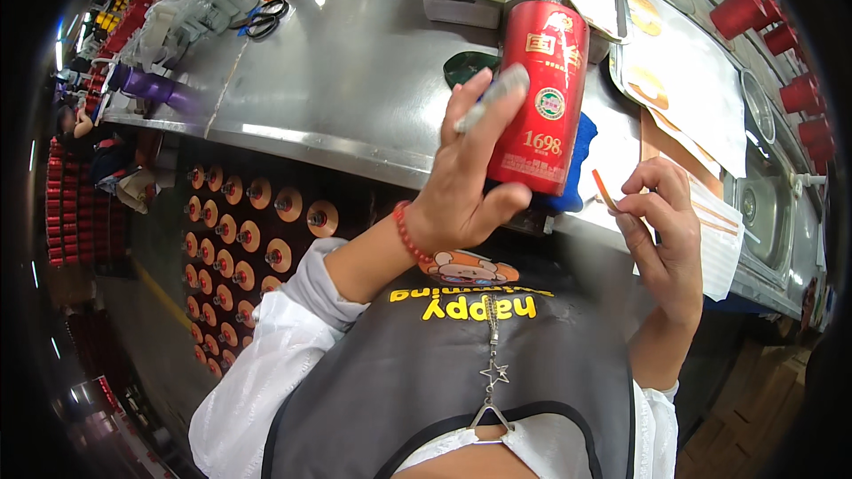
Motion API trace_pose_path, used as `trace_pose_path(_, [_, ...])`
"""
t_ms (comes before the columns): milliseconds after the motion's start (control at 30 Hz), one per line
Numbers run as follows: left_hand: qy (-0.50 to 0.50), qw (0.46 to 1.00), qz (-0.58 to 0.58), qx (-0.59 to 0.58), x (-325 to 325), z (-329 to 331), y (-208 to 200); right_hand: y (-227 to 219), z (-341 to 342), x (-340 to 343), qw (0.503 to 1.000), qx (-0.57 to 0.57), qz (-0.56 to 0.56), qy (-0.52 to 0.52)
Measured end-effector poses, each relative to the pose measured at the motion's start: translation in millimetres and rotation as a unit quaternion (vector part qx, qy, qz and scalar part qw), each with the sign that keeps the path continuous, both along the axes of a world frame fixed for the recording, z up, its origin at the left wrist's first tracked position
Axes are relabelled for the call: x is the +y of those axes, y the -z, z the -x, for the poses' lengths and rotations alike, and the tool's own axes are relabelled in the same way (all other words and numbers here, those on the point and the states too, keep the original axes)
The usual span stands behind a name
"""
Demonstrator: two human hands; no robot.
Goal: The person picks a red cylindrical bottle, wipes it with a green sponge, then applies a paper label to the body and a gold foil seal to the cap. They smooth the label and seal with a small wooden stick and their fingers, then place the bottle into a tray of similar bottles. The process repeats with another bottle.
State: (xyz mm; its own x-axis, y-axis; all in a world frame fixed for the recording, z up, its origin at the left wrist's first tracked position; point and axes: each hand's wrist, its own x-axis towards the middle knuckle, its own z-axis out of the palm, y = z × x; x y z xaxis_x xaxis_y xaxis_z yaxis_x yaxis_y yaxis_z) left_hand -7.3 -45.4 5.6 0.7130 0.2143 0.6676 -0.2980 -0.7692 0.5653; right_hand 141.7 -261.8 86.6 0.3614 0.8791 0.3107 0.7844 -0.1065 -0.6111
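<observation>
My left hand (466, 182) grips a tall red cylindrical can (540, 93) with gold markings, holding it upright above the steel counter's (355, 80) front edge. A slim silver-grey pen-like stick (493, 98) lies between that hand's raised fingers, against the can. My right hand (666, 226) is just right of the can and pinches a thin flat piece with an orange edge (603, 189); I cannot tell what it is. A blue cloth (581, 155) shows behind the can's lower right side. A red bead bracelet (406, 232) circles my left wrist.
Scissors (264, 19) and grey plastic pieces (191, 13) lie at the counter's far left. Printed sheets (683, 71) cover the right side beside a small steel sink (763, 204). Red cups (741, 9) line the right rim. Rows of orange spools (240, 231) fill the rack below. A person (75, 124) stands far left.
</observation>
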Motion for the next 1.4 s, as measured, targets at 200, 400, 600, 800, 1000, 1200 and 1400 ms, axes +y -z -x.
trace_pose_path(200, [0.14,0.91,0.39,0.002,-7.8,-13.5,10.4,13.0,-1.6,-2.0,1.0,0.02,-0.009,-0.002])
trace_pose_path(400, [0.056,0.94,0.336,0.004,0.9,6.2,25.6,14.0,-6.4,-4.8,1.0,0.018,-0.007,0.011])
trace_pose_path(600, [0.031,0.959,-0.272,0.076,10.3,4.6,-20.6,19.1,-9.5,-9.3,0.998,0.044,-0.008,0.034])
trace_pose_path(800, [0.093,0.914,-0.395,0.026,-2.7,-20.3,-29.2,12.9,-5.9,-10.3,0.999,0.019,-0.008,0.027])
trace_pose_path(1000, [0.077,0.993,-0.079,0.045,5.8,12.8,-40.4,3.3,12.2,1.6,0.999,0.023,-0.025,0.01])
trace_pose_path(1200, [0.132,0.984,-0.015,0.116,-2.6,4.6,-59.6,-12.3,30.8,24.1,0.998,0.017,-0.036,-0.043])
trace_pose_path(1400, [0.049,0.978,0.139,0.151,-1.7,21.1,-42.7,20.0,25.1,31.6,0.996,0.076,-0.023,-0.03])
